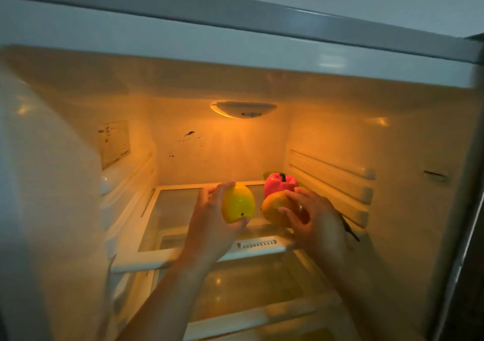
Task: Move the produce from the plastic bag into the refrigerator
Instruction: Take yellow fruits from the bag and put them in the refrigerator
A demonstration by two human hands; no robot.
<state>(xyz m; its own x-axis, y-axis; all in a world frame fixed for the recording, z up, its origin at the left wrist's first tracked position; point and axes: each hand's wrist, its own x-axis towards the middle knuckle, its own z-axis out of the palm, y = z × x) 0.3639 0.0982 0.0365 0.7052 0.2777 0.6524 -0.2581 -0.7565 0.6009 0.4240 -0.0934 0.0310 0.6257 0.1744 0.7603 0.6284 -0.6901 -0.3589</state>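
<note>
I am looking into the open refrigerator [366,121], lit orange from inside. My left hand [209,217] grips a yellow lemon [237,202] above the glass shelf [172,210]. My right hand [314,217] holds an orange fruit [275,210] just to the right of the lemon. Behind the orange fruit a red bell pepper [279,183] with a dark stem stands at the back right of the shelf, with something green partly hidden behind it. The plastic bag is out of view.
A lamp cover [243,109] sits on the back wall. Shelf rails [332,175] line the right wall. A lower glass shelf [243,288] lies under my forearms. The white fridge door [39,210] stands at the left.
</note>
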